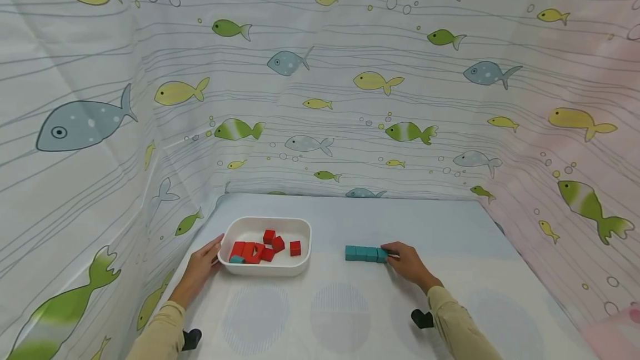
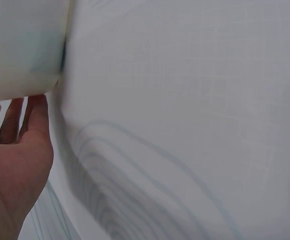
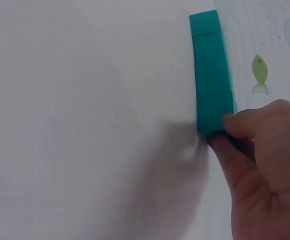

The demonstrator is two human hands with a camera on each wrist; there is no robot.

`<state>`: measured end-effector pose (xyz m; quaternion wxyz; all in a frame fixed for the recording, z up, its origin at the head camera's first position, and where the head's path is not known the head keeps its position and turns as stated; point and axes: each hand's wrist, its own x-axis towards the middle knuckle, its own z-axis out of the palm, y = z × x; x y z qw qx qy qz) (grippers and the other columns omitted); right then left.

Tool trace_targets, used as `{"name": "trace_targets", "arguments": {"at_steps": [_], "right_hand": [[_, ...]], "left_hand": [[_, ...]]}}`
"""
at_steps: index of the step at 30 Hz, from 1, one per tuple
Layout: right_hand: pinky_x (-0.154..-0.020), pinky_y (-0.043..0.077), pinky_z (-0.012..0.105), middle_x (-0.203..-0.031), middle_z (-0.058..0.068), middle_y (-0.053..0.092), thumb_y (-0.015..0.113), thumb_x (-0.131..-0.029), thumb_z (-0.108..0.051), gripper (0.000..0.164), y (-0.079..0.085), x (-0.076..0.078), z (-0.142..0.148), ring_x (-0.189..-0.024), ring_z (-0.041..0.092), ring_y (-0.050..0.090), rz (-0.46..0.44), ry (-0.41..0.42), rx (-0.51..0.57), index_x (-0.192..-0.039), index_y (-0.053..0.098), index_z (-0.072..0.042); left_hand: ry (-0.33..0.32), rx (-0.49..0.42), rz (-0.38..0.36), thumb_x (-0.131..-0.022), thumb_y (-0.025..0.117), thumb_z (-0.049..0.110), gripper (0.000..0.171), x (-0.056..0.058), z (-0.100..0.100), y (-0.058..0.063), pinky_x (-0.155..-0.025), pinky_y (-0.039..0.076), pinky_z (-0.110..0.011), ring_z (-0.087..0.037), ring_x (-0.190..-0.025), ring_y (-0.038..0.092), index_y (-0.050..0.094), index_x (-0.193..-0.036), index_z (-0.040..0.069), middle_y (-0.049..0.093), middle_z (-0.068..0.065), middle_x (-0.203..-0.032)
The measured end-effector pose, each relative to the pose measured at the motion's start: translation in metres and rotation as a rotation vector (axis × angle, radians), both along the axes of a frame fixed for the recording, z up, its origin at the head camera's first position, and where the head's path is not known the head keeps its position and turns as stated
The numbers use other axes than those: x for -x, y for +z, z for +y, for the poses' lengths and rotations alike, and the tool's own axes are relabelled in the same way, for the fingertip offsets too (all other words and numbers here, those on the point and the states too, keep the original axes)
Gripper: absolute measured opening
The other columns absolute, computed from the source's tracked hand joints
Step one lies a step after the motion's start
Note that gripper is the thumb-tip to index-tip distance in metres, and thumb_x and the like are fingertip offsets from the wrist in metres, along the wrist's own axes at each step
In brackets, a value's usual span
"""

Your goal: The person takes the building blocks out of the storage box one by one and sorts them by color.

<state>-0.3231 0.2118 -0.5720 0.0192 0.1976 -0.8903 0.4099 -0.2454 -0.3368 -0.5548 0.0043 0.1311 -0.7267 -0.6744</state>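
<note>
A white plastic tub (image 1: 264,271) holds several red cubes (image 1: 278,244) and a teal cube (image 1: 237,259) in its near left corner. My left hand (image 1: 201,260) rests against the tub's left outer wall, its fingers touching the side. In the left wrist view, the fingertips of that left hand (image 2: 20,135) are partly hidden by the tub (image 2: 27,50). To the tub's right lies a straight row of teal cubes (image 1: 361,253), set side by side. My right hand (image 1: 409,263) pinches the cube at the row's right end (image 3: 212,111) between thumb and fingers.
Both stand on a table (image 1: 400,221) with a pale cover printed with large circles (image 1: 340,315). A fish-print curtain (image 1: 320,121) encloses the table at the back and both sides. Dark wrist mounts (image 1: 422,319) stick out near each sleeve.
</note>
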Motion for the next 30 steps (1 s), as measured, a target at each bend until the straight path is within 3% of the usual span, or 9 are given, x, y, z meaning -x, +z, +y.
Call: {"name": "trace_targets", "arguments": {"at_steps": [12,18,22,30], "right_hand": [[-0.09,0.055,0.034,-0.125,0.013,0.062,0.07,-0.087,-0.002,0.04,-0.003,-0.001,-0.001,-0.116,0.03,0.059,0.012,0.017,0.011,-0.126,0.062,0.001],[-0.091,0.055,0.042,-0.123,0.011,0.062,0.073,-0.086,-0.006,0.041,0.008,0.002,-0.01,-0.115,0.03,0.058,0.109,0.001,0.014,-0.125,0.063,0.0],[-0.091,0.054,0.044,-0.121,0.012,0.063,0.073,-0.087,-0.008,0.038,0.023,0.005,-0.032,-0.114,0.029,0.059,0.172,0.02,0.044,-0.123,0.064,-0.001],[-0.093,0.053,0.036,-0.123,0.01,0.063,0.072,-0.087,-0.007,0.038,0.048,0.006,-0.1,-0.115,0.023,0.06,0.112,0.12,0.092,-0.124,0.064,-0.005]], "left_hand": [[-0.004,-0.019,0.01,-0.107,0.039,0.027,0.051,0.0,-0.002,0.0,-0.11,0.032,-0.045,-0.032,-0.144,0.022,0.027,-0.154,0.012,0.017,-0.011,-0.161],[0.005,-0.012,0.007,-0.107,0.04,0.03,0.052,0.001,-0.001,0.0,-0.11,0.032,-0.046,-0.033,-0.144,0.023,0.028,-0.154,0.013,0.018,-0.011,-0.161],[0.009,-0.013,0.01,-0.107,0.039,0.029,0.051,0.001,-0.001,-0.001,-0.111,0.031,-0.047,-0.034,-0.144,0.023,0.027,-0.154,0.013,0.017,-0.011,-0.161],[0.001,-0.016,0.011,-0.107,0.039,0.028,0.052,0.0,-0.002,-0.001,-0.109,0.032,-0.045,-0.033,-0.144,0.022,0.026,-0.155,0.013,0.017,-0.011,-0.161]]}}
